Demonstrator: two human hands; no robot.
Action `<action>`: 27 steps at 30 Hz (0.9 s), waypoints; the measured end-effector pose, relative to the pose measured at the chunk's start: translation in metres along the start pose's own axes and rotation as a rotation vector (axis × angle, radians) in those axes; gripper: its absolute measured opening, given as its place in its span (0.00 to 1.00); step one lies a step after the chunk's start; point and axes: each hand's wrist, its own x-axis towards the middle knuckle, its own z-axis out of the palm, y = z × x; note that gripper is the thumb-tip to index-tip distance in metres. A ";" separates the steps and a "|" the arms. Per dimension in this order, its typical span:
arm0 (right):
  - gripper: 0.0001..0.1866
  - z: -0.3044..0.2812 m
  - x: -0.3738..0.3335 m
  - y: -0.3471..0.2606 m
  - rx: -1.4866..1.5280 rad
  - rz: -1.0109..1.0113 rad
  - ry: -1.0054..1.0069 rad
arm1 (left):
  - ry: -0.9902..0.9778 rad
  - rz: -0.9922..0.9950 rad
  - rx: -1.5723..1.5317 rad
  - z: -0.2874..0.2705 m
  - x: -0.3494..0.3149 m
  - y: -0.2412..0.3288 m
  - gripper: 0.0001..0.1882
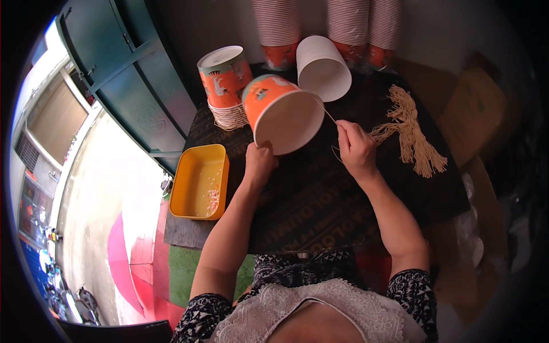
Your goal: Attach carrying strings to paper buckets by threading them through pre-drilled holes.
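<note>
An orange patterned paper bucket [269,98] is tilted above the table, its white inside turned toward me. At its lower rim, my left hand [261,164] is closed, gripping the edge. My right hand [357,147] pinches a thin beige cord [330,116] that runs up to the bucket's right rim. How the cord joins the rim is too small to make out. Beyond my right hand lies a bundle of beige cords [409,128], loosely spread. A yellow plastic tub [178,186] with small pale and pinkish bits stands left of my left forearm.
Orange buckets nested in a stack [224,86] stand at the far left of the dark table [309,200]. Behind the held bucket, a white bucket [320,54] lies on its side. Tall bucket stacks [277,26] line the back wall. A green metal door [126,74] borders the left.
</note>
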 end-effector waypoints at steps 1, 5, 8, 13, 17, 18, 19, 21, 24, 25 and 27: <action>0.05 0.000 -0.003 -0.004 0.051 0.066 -0.041 | -0.061 -0.071 -0.048 -0.002 -0.004 0.006 0.17; 0.04 0.009 -0.020 -0.024 0.298 0.183 -0.299 | 0.041 -0.096 -0.573 0.010 -0.004 0.004 0.20; 0.04 0.013 -0.028 -0.034 0.396 0.048 -0.490 | 0.028 -0.137 -0.847 0.019 -0.012 0.019 0.20; 0.02 0.019 -0.036 -0.024 0.399 0.040 -0.584 | -0.128 -0.136 -0.900 0.009 -0.013 0.016 0.16; 0.02 0.014 -0.024 0.010 0.397 0.272 -0.551 | -0.089 -0.049 -0.787 0.008 -0.014 0.018 0.15; 0.03 0.012 -0.022 0.018 0.412 0.317 -0.552 | -0.026 0.004 -0.799 0.009 -0.013 0.019 0.15; 0.04 0.010 -0.020 0.024 0.426 0.362 -0.553 | 0.008 -0.020 -0.803 0.008 -0.012 0.020 0.14; 0.05 0.008 -0.021 0.033 0.436 0.398 -0.558 | 0.042 -0.043 -0.809 0.003 -0.008 0.018 0.14; 0.08 0.005 -0.019 0.042 0.750 0.739 -0.573 | 0.033 -0.044 -0.830 -0.005 -0.002 0.010 0.14; 0.08 0.004 -0.019 0.043 0.748 0.739 -0.574 | 0.044 -0.032 -0.816 -0.005 -0.002 0.009 0.14; 0.09 0.003 -0.019 0.047 0.992 0.972 -0.444 | 0.047 -0.028 -0.798 -0.003 -0.002 0.010 0.14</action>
